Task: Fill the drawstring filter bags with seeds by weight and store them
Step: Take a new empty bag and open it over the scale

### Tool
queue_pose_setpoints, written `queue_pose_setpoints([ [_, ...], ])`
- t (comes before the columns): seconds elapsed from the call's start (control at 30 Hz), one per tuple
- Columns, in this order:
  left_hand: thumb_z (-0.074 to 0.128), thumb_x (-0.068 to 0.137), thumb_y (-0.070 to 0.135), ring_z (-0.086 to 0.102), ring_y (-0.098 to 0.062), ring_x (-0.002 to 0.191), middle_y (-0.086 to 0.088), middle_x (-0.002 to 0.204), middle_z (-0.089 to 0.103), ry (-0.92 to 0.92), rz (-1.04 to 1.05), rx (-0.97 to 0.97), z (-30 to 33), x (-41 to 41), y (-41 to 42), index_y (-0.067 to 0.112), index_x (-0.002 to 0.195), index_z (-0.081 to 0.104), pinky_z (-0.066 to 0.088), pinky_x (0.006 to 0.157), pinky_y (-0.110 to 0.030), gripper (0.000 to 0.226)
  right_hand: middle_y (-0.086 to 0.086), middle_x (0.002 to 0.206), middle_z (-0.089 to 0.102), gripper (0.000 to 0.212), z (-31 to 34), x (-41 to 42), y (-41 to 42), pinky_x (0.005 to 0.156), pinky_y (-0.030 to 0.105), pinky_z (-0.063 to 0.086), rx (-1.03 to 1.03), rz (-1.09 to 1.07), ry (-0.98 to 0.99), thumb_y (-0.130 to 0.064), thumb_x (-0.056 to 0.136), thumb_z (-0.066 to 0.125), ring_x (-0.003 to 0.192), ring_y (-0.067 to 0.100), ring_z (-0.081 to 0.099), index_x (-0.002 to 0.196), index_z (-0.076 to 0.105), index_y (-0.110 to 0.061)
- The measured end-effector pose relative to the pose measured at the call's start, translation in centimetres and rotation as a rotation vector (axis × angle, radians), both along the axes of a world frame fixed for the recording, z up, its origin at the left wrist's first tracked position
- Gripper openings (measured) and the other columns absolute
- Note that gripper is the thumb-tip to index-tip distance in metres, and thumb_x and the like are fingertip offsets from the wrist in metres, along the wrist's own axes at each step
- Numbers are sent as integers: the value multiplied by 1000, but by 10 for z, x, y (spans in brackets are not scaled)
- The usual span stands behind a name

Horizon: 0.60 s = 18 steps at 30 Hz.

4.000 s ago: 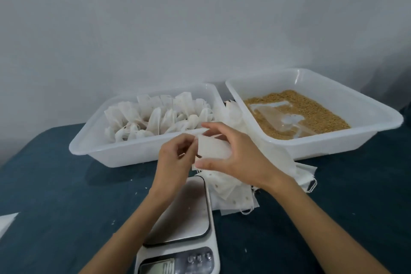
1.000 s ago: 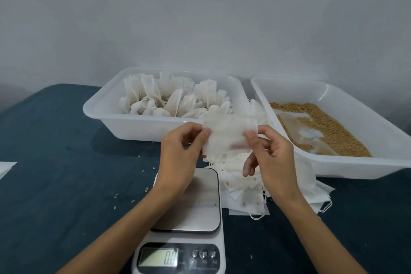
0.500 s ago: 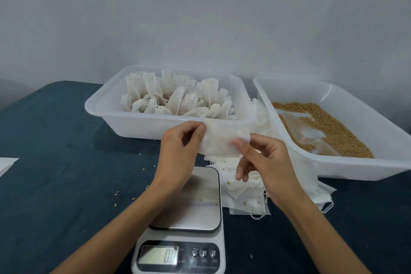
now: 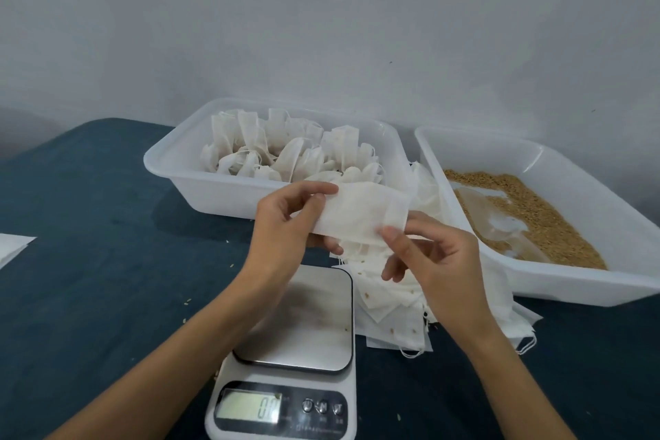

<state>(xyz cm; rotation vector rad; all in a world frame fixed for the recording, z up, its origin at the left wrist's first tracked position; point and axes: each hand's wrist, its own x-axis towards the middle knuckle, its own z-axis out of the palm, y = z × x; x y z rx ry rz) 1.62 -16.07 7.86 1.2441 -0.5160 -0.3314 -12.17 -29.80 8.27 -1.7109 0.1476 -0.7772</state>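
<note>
Left hand [image 4: 285,225] & right hand [image 4: 434,261] each pinch an end of the empty filter bag [image 4: 360,216] above the scale [image 4: 296,325]; thin layers may cling, mouth won't open, seeds [image 4: 528,214] could spill.

There is one camera, on the person's head. It looks forward and down at the scale [image 4: 293,339] on the table [image 4: 89,261], from very close.
</note>
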Motion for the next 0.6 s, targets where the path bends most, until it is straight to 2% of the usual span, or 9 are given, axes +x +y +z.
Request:
queue_pose_setpoints([
  [0.07,56,106,6,62,-25,44,-5,94,71,2,-9,-8,1,1,1,10,101,77,63,58,-37,23,9,69,70,14,-1,0,3,56,25,54,-41,-33,0,-30,91,71,53,23,66,92,78,-17],
  [0.13,56,106,8,64,-25,46,5,93,73,-82,7,35,-1,-1,1,14,102,77,65,61,-38,23,12,65,68,19,-1,1,5,57,26,55,-23,-15,0,-29,95,67,56,25,70,93,74,-12],
  [0.2,56,106,10,67,-25,48,10,93,73,-160,17,78,-2,-2,2,19,103,77,65,63,-38,23,13,70,70,23,-1,3,5,57,27,57,6,10,4,-29,98,62,62,27,74,91,72,-10],
  [0.3,56,106,11,66,-23,48,10,88,71,-181,26,81,-1,-1,2,20,103,77,65,65,-40,23,14,83,74,26,-1,4,4,64,27,60,70,7,-8,-25,100,59,75,29,77,96,75,-5],
  [0.37,57,106,8,62,-21,46,7,81,67,-167,31,50,1,1,3,15,104,75,65,66,-44,20,18,91,74,29,-1,3,0,69,29,62,108,7,-23,-23,100,59,82,29,77,100,73,2],
  [0.47,56,106,7,60,-19,49,-5,81,61,-203,15,33,2,2,3,13,106,74,61,63,-47,18,15,95,76,28,2,2,-1,70,30,62,113,29,-17,-26,99,60,85,29,77,100,75,-3],
  [0.53,56,106,7,61,-15,55,-14,84,59,-250,-8,42,1,1,2,16,107,73,60,58,-39,20,13,98,77,29,3,3,0,69,31,63,145,70,20,-32,97,59,86,29,77,104,76,-9],
  [0.6,55,107,7,62,-12,60,-20,88,58,-289,-27,56,0,0,1,21,108,73,59,60,-29,22,12,104,77,33,2,4,0,69,35,63,201,93,65,-39,95,59,87,31,77,107,76,-14],
])
